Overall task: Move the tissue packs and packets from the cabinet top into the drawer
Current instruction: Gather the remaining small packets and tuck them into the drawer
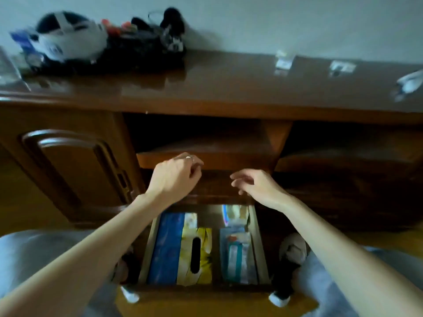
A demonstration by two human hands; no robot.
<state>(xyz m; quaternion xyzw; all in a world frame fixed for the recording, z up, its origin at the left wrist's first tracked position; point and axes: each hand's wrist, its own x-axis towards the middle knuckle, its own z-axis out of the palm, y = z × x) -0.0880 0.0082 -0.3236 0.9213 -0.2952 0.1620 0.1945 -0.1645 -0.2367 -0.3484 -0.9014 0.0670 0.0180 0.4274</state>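
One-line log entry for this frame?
drawer open, tissue packs inside | left hand empty, loosely curled | right hand empty, open | both above drawer

cabinet top [229, 88]: glossy reddish-brown
drawer [146, 255]: brown wood, pale inner walls
blue tissue pack [167, 245]: plain blue
yellow tissue pack [203, 239]: yellow, black oval slot
drawer knobs [278, 299]: white

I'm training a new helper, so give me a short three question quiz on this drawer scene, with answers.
1. True or false: the drawer is open.
2. Which lies left of the yellow tissue box in the drawer: A) a blue pack, B) a red cup, C) a book?
3. What does the right hand hold?

Key: 1. True. 2. A, the blue pack. 3. Nothing; its fingers are loosely curled above the drawer, as are those of the left hand.
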